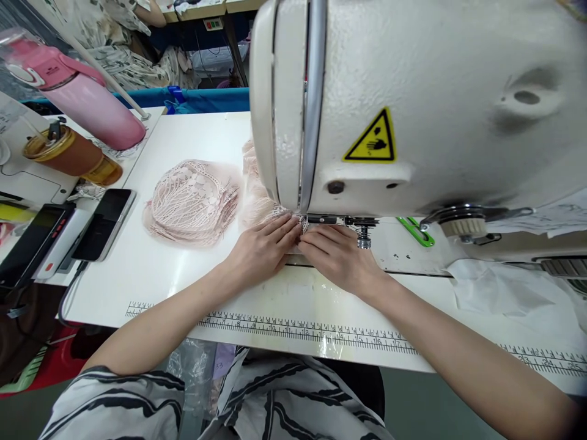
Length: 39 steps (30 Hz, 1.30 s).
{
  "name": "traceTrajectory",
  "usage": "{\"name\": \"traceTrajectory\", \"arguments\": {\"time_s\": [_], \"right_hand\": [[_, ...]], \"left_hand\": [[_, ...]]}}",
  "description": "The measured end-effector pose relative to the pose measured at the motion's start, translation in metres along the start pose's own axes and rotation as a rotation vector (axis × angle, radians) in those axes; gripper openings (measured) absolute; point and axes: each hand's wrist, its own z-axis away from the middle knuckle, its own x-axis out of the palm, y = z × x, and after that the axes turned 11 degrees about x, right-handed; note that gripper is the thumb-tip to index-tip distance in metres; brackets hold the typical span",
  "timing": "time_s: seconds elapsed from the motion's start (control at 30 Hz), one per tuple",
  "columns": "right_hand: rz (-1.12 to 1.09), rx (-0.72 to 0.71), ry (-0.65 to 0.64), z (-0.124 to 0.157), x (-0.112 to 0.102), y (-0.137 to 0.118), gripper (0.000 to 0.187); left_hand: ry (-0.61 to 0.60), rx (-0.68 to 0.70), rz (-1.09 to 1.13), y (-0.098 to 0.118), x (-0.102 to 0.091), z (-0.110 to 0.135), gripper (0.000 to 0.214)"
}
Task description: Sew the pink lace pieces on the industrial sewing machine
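A pale pink lace piece (259, 198) lies under the head of a white sewing machine (413, 91), partly hidden by it. My left hand (268, 245) rests on the near edge of the lace, palm down, fingers stretched flat and close together. Beside it, my right hand (338, 255) has its fingers curled and pressed together at the lace edge, just below the needle area. The fingertips of both hands almost meet there. The needle and presser foot are hidden from view. To the left lies a stack of pink lace pieces (192, 201).
A phone (104, 223), an amber cup (73, 153) and a pink bottle (87, 101) stand at the left. Right of the needle area are a green thread snipper (415, 231) and white cloth (504, 287). A printed ruler (284, 327) runs along the table's front edge. Another person's arm (150, 12) shows behind.
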Motion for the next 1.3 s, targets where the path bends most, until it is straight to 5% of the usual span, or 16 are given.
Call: {"name": "traceTrajectory", "arguments": {"time_s": [0.5, 0.93, 1.3], "right_hand": [[-0.014, 0.027, -0.018, 0.0, -0.005, 0.006, 0.027], [0.247, 0.064, 0.177, 0.004, -0.009, 0.004, 0.018], [-0.05, 0.279, 0.041, 0.004, -0.017, 0.013, 0.018]], "left_hand": [[-0.062, -0.099, -0.009, 0.01, -0.003, -0.007, 0.042], [-0.039, -0.113, -0.008, 0.012, -0.001, -0.009, 0.041], [-0.026, -0.095, -0.009, 0.013, 0.001, -0.011, 0.039]]}}
